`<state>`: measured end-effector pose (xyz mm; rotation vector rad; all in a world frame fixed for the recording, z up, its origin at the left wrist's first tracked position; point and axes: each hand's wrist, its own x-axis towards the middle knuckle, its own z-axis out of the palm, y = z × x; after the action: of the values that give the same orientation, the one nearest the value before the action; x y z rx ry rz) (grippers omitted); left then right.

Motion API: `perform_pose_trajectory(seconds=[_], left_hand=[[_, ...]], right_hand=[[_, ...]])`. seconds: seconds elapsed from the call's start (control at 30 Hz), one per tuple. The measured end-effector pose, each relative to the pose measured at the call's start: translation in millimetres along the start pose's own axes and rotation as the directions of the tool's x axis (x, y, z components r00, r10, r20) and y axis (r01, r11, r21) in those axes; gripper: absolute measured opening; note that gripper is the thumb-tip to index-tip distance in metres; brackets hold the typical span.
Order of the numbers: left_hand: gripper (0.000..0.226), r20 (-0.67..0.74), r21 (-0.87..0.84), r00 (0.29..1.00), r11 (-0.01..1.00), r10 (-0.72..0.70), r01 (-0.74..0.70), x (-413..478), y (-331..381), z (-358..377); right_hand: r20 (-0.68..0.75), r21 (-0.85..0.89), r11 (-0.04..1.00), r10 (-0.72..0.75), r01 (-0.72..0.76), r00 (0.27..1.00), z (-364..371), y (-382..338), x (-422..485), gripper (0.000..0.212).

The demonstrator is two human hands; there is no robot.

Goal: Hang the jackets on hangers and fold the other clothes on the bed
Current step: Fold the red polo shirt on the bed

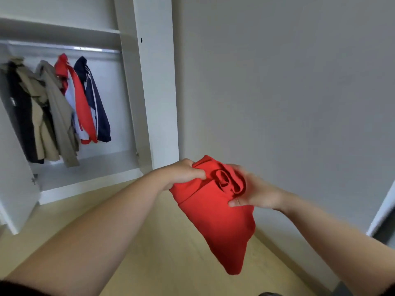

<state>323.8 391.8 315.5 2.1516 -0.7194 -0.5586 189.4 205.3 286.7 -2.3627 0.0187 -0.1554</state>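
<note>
Left hand and right hand clutch a bunched red garment; jackets hang in the wardrobe beyond.

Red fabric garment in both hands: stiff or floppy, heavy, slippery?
Likely floppy: the red fabric garment bunches in folds on top and droops below the left hand and right hand. Probably light: it hangs from those grips alone. Looks matte, so probably not slippery.

One red garment, maybe five jackets
</note>
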Motion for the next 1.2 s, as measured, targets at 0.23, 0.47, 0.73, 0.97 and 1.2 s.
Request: perform_pose_trajectory(seconds=[0.23,0.47,0.73,0.97,1.2], left_hand=[[0.005,0.263,-0.083,0.959,0.987,-0.108,0.134,97.0,-88.5,-10.6],[0.027,0.476,-0.404,0.866,0.837,-0.151,0.368,219.4,-203.1,7.6],[0.026,0.597,-0.477,0.775,0.683,-0.209,0.552,247.8,-201.5,-59.2],[0.013,0.446,-0.644,0.815,0.500,-0.369,0.579,200.1,-131.4,-218.7],[0.014,0.265,-0.717,0.807,0.452,-0.527,0.530,131.8,-59.9,-381.8]], right_hand=[[-0.043,0.647,0.725,0.346,-0.238,0.937,48.5,71.4,132.3,0.013],[0.425,0.641,0.430,0.491,-0.636,0.760,129.2,185.6,262.0,0.027],[0.542,0.628,0.226,0.559,-0.745,0.627,128.5,161.1,301.0,0.019],[0.705,0.461,0.249,0.480,-0.852,0.522,54.6,33.3,345.3,0.059],[0.899,0.349,0.495,0.063,-0.796,0.433,-55.7,-149.4,438.0,0.078]])
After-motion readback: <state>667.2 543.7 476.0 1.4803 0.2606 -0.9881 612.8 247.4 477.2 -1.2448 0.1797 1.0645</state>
